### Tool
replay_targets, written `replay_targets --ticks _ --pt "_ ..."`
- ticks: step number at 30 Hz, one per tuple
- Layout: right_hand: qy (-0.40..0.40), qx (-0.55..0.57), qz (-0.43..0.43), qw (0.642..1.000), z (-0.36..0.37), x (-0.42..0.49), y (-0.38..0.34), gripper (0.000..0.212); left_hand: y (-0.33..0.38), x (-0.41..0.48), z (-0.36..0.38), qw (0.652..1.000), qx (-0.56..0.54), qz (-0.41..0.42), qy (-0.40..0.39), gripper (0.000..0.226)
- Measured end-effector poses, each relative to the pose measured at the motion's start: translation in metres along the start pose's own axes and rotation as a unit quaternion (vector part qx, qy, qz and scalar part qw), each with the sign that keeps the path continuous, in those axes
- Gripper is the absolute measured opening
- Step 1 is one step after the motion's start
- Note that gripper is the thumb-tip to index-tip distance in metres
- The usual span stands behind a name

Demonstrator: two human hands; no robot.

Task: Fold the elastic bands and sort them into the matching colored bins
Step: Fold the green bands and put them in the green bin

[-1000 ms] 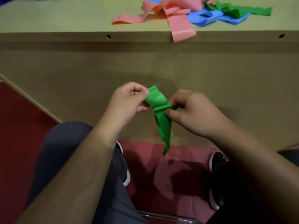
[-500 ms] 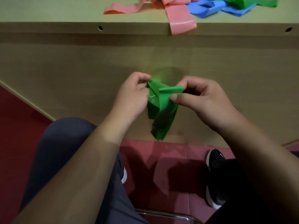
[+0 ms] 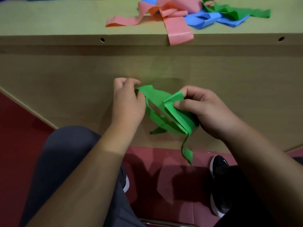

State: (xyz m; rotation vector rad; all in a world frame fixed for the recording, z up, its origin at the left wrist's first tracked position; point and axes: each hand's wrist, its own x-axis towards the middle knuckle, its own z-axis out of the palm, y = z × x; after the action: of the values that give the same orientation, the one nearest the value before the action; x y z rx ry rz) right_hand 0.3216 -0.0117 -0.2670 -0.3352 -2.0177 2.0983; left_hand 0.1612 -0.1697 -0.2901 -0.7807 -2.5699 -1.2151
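Observation:
A green elastic band [image 3: 162, 108] is stretched in layered loops between my two hands, in front of the table's wooden front panel. My left hand [image 3: 127, 104] pinches its left end. My right hand [image 3: 205, 110] pinches the folded right end between thumb and fingers, with more loops running under its palm. One loose tail hangs down past the panel's lower edge. On the table top lies a tangled pile of pink bands [image 3: 165, 15], blue bands [image 3: 203, 20] and green bands [image 3: 232, 12]. No bin is clearly in view.
The table [image 3: 65, 22] has a thick front edge with two small holes. One pink strip [image 3: 179, 33] hangs over that edge. Below are my legs, black shoes [image 3: 219, 185], a red floor and a metal chair rail.
My hands have moved apart, drawing the bunched green band out sideways into longer loops. The hanging tail has shifted to the right. The view has tilted up, showing more of the table top.

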Motion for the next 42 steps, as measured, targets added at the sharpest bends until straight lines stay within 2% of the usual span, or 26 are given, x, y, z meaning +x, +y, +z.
replay_targets --ticks 3,4,6,7,8,10,12,15,16,18,20,21,23,25,27,30,34,35,37,40,42 --pt "-0.009 -0.002 0.017 1.0 -0.003 0.001 0.001 0.006 0.0 0.002 0.005 0.983 -0.12 -0.134 -0.037 0.015" --pt "-0.013 -0.005 0.019 1.0 -0.004 0.001 0.001 0.002 0.001 0.001 0.006 0.959 -0.21 -0.183 -0.053 0.017" --pt "-0.017 -0.005 0.021 1.0 -0.006 0.003 0.002 0.011 0.008 -0.002 0.007 0.874 -0.397 -0.264 -0.096 0.023" --pt "-0.017 -0.002 0.024 1.0 -0.008 0.004 0.002 0.014 0.011 -0.004 0.008 0.837 -0.454 -0.278 -0.126 0.028" --pt "-0.017 0.003 0.028 0.999 -0.009 0.004 0.002 0.016 0.013 -0.005 0.007 0.815 -0.481 -0.282 -0.159 0.033" --pt "-0.025 0.006 0.036 0.999 -0.013 0.006 0.0 0.024 0.016 -0.008 0.006 0.791 -0.502 -0.286 -0.204 0.037" --pt "-0.032 -0.007 0.047 0.998 -0.017 0.007 0.0 0.03 0.017 -0.007 0.005 0.789 -0.503 -0.272 -0.224 0.036" --pt "-0.051 -0.017 0.067 0.996 -0.024 0.007 -0.001 0.021 0.01 0.0 -0.001 0.843 -0.45 -0.216 -0.198 0.03" --pt "-0.062 -0.015 0.08 0.995 -0.027 0.006 -0.002 0.019 0.008 0.004 -0.005 0.877 -0.406 -0.178 -0.185 0.026" --pt "-0.092 -0.023 0.109 0.99 -0.034 0.005 -0.002 0.02 0.0 0.01 -0.015 0.951 -0.241 -0.07 -0.181 0.014" --pt "-0.106 -0.047 0.125 0.985 -0.04 0.004 -0.002 0.026 -0.006 0.012 -0.022 0.975 -0.089 0.004 -0.205 0.006" --pt "-0.103 -0.049 0.127 0.985 -0.042 0.003 -0.003 0.028 -0.009 0.012 -0.025 0.975 -0.043 0.02 -0.219 0.006" --pt "-0.085 -0.026 0.121 0.989 -0.044 0.003 -0.004 0.017 -0.016 0.013 -0.026 0.967 0.036 0.043 -0.248 0.011" --pt "-0.07 0.002 0.113 0.991 -0.044 0.002 -0.005 0.012 -0.022 0.014 -0.024 0.956 0.081 0.043 -0.28 0.016" --pt "-0.052 0.016 0.108 0.993 -0.043 0.004 -0.005 0.022 -0.025 0.014 -0.024 0.948 0.074 0.02 -0.31 0.022" --pt "-0.026 0.024 0.099 0.994 -0.037 0.005 -0.003 0.047 -0.024 0.01 -0.023 0.934 0.046 0.013 -0.353 0.036" --pt "-0.031 0.027 0.094 0.995 -0.029 0.007 0.002 0.053 -0.023 0.003 -0.022 0.91 -0.009 -0.013 -0.414 0.071" --pt "-0.036 0.024 0.095 0.995 -0.028 0.009 0.004 0.053 -0.022 0.002 -0.022 0.903 -0.043 -0.024 -0.428 0.07" --pt "-0.046 0.019 0.097 0.994 -0.027 0.01 0.008 0.048 -0.017 0.0 -0.021 0.893 -0.13 -0.049 -0.429 0.053" --pt "-0.047 0.01 0.098 0.994 -0.026 0.01 0.01 0.036 -0.003 -0.003 -0.022 0.879 -0.242 -0.134 -0.388 0.034" --pt "-0.049 0.005 0.097 0.994 -0.026 0.011 0.011 0.04 0.002 -0.005 -0.02 0.874 -0.27 -0.162 -0.37 0.023"
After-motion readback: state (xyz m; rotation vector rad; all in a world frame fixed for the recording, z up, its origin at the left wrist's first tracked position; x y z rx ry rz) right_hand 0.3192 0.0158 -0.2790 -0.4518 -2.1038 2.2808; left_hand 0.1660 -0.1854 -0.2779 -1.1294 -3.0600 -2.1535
